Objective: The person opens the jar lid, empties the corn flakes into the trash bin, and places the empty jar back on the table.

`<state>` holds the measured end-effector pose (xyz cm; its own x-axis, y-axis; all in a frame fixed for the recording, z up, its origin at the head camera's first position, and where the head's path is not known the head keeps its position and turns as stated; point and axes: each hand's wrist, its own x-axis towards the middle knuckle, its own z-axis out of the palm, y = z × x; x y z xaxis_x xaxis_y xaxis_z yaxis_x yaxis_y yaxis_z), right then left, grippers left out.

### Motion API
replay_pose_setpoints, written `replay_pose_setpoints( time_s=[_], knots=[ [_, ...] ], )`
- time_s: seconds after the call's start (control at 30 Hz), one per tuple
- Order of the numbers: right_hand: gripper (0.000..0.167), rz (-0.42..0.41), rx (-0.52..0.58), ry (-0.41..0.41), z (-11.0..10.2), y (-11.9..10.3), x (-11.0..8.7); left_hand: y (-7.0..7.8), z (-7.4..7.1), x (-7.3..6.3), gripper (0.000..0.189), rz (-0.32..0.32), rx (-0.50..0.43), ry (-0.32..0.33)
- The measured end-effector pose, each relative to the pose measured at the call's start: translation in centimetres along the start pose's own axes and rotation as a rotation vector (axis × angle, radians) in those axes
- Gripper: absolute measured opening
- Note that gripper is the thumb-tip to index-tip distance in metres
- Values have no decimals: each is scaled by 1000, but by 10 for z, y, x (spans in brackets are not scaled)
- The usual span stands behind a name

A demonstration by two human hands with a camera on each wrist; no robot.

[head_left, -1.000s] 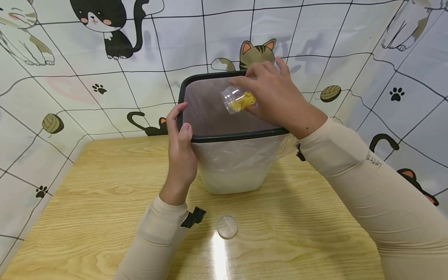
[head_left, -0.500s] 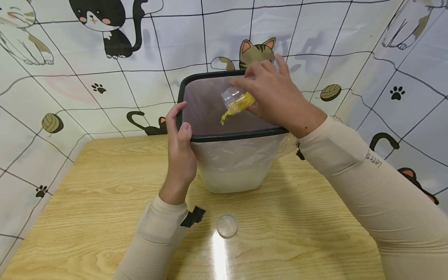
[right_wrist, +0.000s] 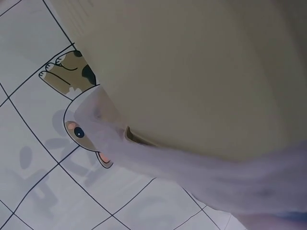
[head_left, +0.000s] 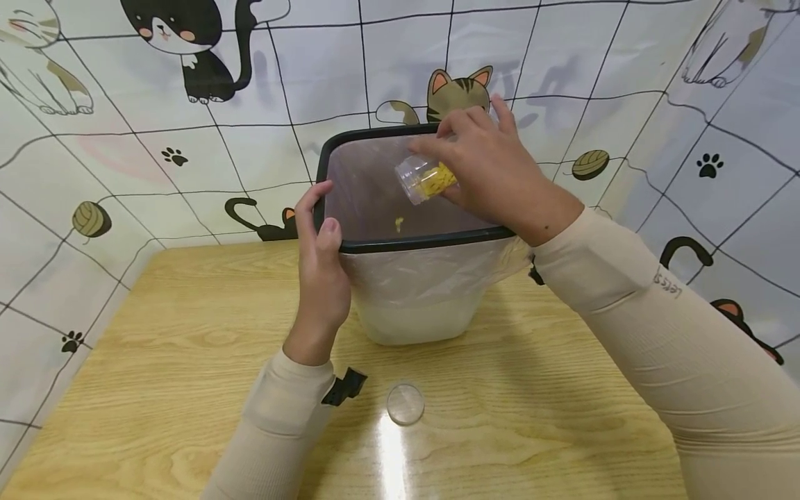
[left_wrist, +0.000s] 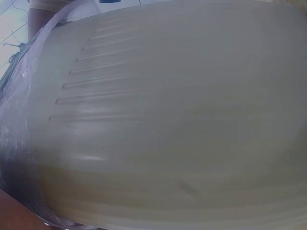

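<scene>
A pale trash can (head_left: 412,323) with a black rim (head_left: 431,243) and a thin plastic liner (head_left: 365,187) stands on the table. My left hand (head_left: 321,278) grips its rim at the left corner, thumb at the front. Over the opening, my right hand (head_left: 490,167) holds a small clear jar (head_left: 409,171), tilted with its mouth down to the left. Yellow bits (head_left: 436,182) lie inside the jar, and a small yellow clump (head_left: 399,223) shows below its mouth, within the can. The left wrist view is filled by the can's ribbed wall (left_wrist: 182,105).
A clear round lid (head_left: 405,404) lies on the wooden table (head_left: 206,361) in front of the can. Behind and at both sides rises a white wall covering (head_left: 325,76) with cat drawings. Bunched liner (right_wrist: 192,172) hangs beside the can in the right wrist view.
Half a second ago yellow bits streamed from the jar's mouth; now a separate clump is below it. One second ago none were outside the jar. Both hands have stayed almost in place.
</scene>
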<state>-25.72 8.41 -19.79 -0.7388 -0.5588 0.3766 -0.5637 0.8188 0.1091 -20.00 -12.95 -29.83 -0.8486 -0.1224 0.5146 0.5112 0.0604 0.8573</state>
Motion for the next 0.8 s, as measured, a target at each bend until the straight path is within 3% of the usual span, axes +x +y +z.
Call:
replay_pose_setpoints(
  time_s=[0.5,0.8],
  knots=[
    [66,-15,-40,-24,0,0,0,-1,0,0,55,0,-20,-3],
    [65,-17,-2,-27,2,0,0,-1,-1,-1,55,-6,-27,0]
  ],
)
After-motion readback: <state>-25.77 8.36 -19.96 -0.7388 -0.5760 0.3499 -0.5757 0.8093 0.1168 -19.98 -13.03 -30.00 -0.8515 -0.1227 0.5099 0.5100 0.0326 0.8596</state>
